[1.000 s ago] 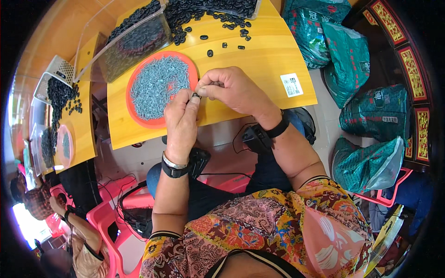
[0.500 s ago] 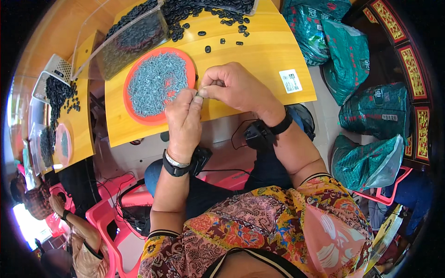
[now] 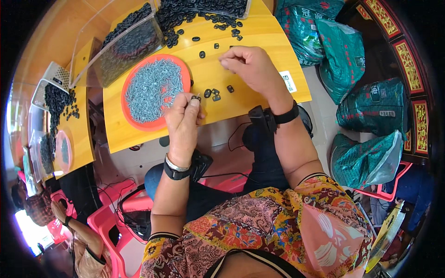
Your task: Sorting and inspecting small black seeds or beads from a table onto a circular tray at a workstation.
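My left hand (image 3: 183,118) is beside the right rim of a red round tray (image 3: 186,74). Its thumb and forefinger pinch a small black oval part (image 3: 196,97), with a thin screw standing up from it. Grey metal screws (image 3: 155,90) fill the tray. My right hand (image 3: 250,69) hovers over the table to the right, its fingers curled and thumb close to the forefinger; anything between them is too small to make out. Several loose black parts (image 3: 215,95) lie between my hands, and another black part (image 3: 202,54) lies left of my right fingertips.
A clear plastic bin (image 3: 132,51) of black parts stands at the back left, with a heap of black pieces (image 3: 185,14) beside it. A white label (image 3: 287,81) is on the yellow table (image 3: 259,28). Green sacks (image 3: 343,60) stand at the right. Other people sit at the lower left.
My right hand has parted from my left and moved up and right. The black parts on the table between them now show. My left hand still pinches the small part, slightly lower.
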`<state>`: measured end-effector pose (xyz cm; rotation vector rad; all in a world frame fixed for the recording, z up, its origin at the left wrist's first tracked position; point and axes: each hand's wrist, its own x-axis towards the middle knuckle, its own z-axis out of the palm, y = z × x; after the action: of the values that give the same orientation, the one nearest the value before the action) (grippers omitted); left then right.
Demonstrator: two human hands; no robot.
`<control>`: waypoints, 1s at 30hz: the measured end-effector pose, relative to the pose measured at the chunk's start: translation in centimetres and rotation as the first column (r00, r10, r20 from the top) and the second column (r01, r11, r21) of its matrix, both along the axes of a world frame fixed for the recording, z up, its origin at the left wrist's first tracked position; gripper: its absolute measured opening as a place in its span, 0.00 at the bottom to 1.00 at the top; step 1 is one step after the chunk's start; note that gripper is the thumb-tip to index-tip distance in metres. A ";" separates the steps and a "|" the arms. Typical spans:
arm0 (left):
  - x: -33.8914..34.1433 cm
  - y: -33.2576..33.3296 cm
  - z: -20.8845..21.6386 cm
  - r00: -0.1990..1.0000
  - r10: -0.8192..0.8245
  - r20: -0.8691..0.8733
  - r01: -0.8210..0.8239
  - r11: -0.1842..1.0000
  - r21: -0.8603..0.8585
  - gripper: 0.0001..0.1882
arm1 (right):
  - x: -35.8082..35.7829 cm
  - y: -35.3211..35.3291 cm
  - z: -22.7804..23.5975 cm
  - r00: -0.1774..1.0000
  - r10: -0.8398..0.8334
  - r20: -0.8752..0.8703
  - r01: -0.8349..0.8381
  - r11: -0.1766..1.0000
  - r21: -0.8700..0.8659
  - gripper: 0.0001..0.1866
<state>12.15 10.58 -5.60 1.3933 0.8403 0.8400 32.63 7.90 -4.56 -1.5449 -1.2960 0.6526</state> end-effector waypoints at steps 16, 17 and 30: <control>-0.5 1.5 -1.2 0.987 0.123 0.103 -0.113 0.989 -0.097 0.07 | -4.5 1.2 -2.8 0.855 -0.046 0.516 -0.036 0.988 0.148 0.09; -0.6 1.6 -1.2 0.987 0.124 0.103 -0.115 0.989 -0.096 0.07 | -5.1 1.4 -2.8 0.820 -0.017 0.571 -0.065 0.990 0.122 0.09; -0.6 0.9 -0.6 0.971 0.111 0.212 -0.086 0.989 -0.124 0.07 | -6.4 2.1 -2.9 0.703 0.010 0.711 -0.093 0.993 0.078 0.08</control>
<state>11.58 11.44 -6.22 1.1428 0.7796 0.9873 26.24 9.99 -7.49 -1.7426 -1.9148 -0.0322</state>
